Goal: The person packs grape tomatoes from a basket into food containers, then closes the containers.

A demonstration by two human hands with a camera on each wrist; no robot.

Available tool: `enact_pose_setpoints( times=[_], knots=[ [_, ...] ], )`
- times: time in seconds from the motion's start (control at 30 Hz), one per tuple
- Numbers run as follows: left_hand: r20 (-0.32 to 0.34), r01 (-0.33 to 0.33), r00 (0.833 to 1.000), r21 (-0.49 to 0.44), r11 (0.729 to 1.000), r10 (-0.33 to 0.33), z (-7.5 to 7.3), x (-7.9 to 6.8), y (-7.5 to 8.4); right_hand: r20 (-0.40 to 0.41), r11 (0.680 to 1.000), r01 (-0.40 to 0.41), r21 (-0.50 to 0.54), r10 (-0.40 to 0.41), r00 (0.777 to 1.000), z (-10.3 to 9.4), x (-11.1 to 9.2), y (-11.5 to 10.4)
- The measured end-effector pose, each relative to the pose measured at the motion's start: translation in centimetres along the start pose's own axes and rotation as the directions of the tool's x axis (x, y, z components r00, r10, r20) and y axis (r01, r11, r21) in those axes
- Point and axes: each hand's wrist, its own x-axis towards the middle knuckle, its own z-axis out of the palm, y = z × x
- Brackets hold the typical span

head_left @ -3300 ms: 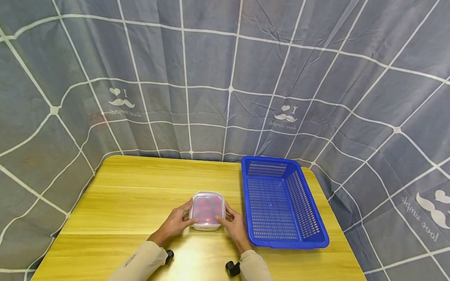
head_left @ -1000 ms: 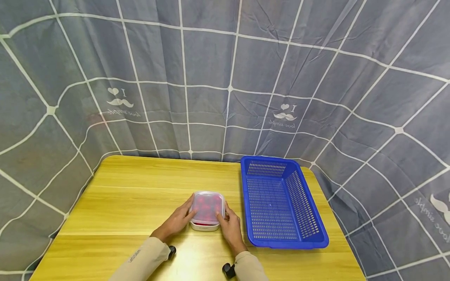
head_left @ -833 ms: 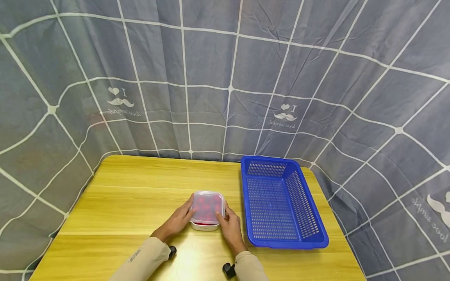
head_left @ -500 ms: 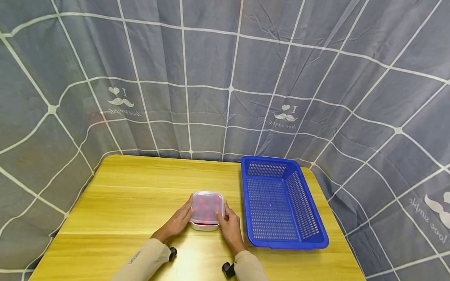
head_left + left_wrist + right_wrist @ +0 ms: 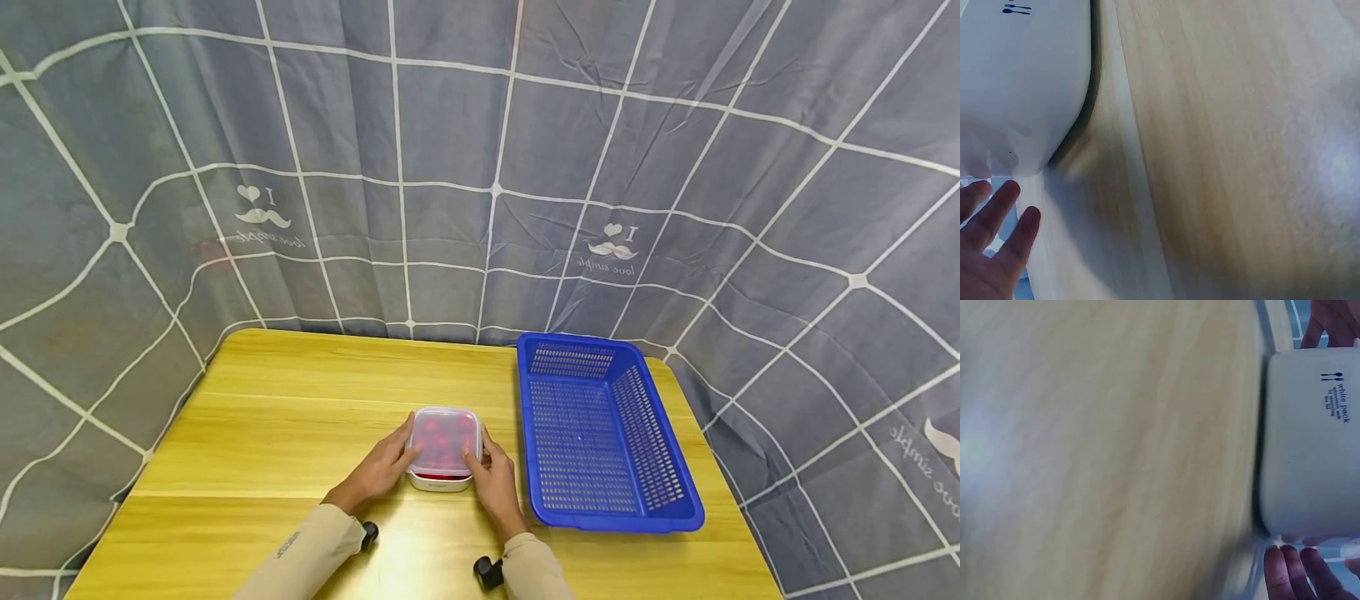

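A white food container (image 5: 441, 484) with red contents sits on the wooden table. Its translucent lid (image 5: 442, 442) covers most of it, but a strip of red shows along the near edge, where lid and rim stand apart. My left hand (image 5: 382, 465) holds the lid's left side, thumb on top and fingers down the side. Opposite it, my right hand (image 5: 492, 482) holds the right side, thumb over the near right corner. In the right wrist view the container wall (image 5: 1310, 450) bears dark print, with my right fingertips (image 5: 1275, 569) close along its side.
A blue slotted basket (image 5: 528, 433) stands to the right of the container, near my right hand. The table (image 5: 285, 417) reaches back to a grey curtain (image 5: 442, 225) with white lines, which also hangs along both sides.
Earlier the lid sat down over the near rim; since then its near edge has come up and back, uncovering the red strip. Over the last second the hands barely move.
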Motion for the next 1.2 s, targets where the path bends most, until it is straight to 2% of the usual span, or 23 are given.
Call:
enact_pose_setpoints(
  times=[0.23, 0.57, 0.67, 0.87, 0.93, 1.0, 1.1, 1.2],
  knots=[
    [-0.104, 0.001, 0.995, -0.006, 1.0, -0.001, 0.0, -0.2, 0.3, -0.071, 1.0, 0.015, 0.001, -0.015, 0.997, 0.2, 0.2, -0.2],
    [-0.226, 0.024, 0.974, 0.022, 0.999, -0.018, -0.6, -0.3, 1.0, -0.169, 0.998, 0.066, 0.022, -0.061, 0.984, 0.5, 0.5, -0.9],
    [-0.283, 0.021, 0.959, -0.006, 1.0, -0.021, -0.7, -0.2, 1.3, -0.189, 0.996, 0.094, 0.006, -0.091, 0.978, 0.4, 0.5, -1.1],
    [-0.405, 0.04, 0.91, -0.128, 0.991, -0.089, -1.2, 0.1, 2.1, -0.217, 0.985, 0.171, 0.034, -0.159, 0.963, 0.2, 0.8, -1.4],
    [-0.414, 0.049, 0.9, -0.213, 0.976, -0.136, -1.5, 0.3, 2.4, -0.221, 0.98, 0.188, 0.066, -0.17, 0.96, 0.1, 1.1, -1.6],
    [-0.401, 0.064, 0.897, -0.297, 0.953, -0.185, -1.9, 0.4, 2.7, -0.222, 0.977, 0.195, 0.091, -0.171, 0.96, 0.0, 1.3, -1.9],
    [-0.34, 0.096, 0.906, -0.419, 0.903, -0.254, -2.5, 0.5, 3.0, -0.215, 0.97, 0.185, 0.158, -0.149, 0.965, -0.3, 1.6, -3.0],
    [-0.255, 0.153, 0.916, -0.494, 0.856, -0.311, -3.2, 0.6, 3.2, -0.202, 0.952, 0.155, 0.263, -0.103, 0.974, -0.8, 1.6, -4.8]
  ],
)
